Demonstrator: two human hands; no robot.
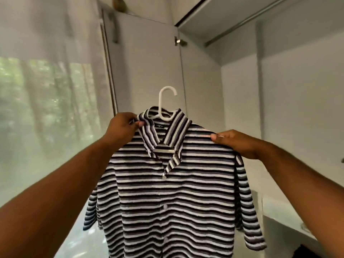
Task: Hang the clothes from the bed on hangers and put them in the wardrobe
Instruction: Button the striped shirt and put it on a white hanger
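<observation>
Head view: striped shirt (173,183) already on white hanger (166,104), held up in front of open wardrobe (242,75). Left hand (122,128) grip pinched on collar; right hand (234,144) grip pinched on shoulder. Hanging step nearly done. Next, likely: hook lifted onto rail (247,22) above shirt.

no readable text, shirt (173,192) neck label blurred

Striped shirt (173,192) on white hanger (165,103)
</observation>
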